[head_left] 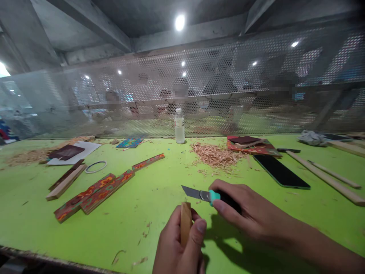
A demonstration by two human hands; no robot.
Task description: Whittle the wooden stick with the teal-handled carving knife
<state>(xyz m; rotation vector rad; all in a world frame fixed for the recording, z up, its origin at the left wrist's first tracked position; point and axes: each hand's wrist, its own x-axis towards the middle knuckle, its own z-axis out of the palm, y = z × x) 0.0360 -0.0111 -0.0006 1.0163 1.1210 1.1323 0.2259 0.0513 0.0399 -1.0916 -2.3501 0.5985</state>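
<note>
My left hand [182, 243] is closed around a small wooden stick [186, 224], its upper end pointing away from me. To the right, my right hand [242, 209] grips a utility knife [214, 197] with a black and teal handle. The knife's dark blade [191, 191] points left, above and beyond the end of the stick, and looks apart from it. My right fingers wrap the handle and hide most of it. The stick's lower end is hidden in my left palm.
A pile of wood shavings [216, 155] lies mid-table near a water bottle [179, 127]. Painted wooden strips [107, 192] and a white ring [96, 166] are at left. A phone [281, 171] and long wooden sticks [327, 179] lie at right. A perforated metal screen [154, 91] closes the back.
</note>
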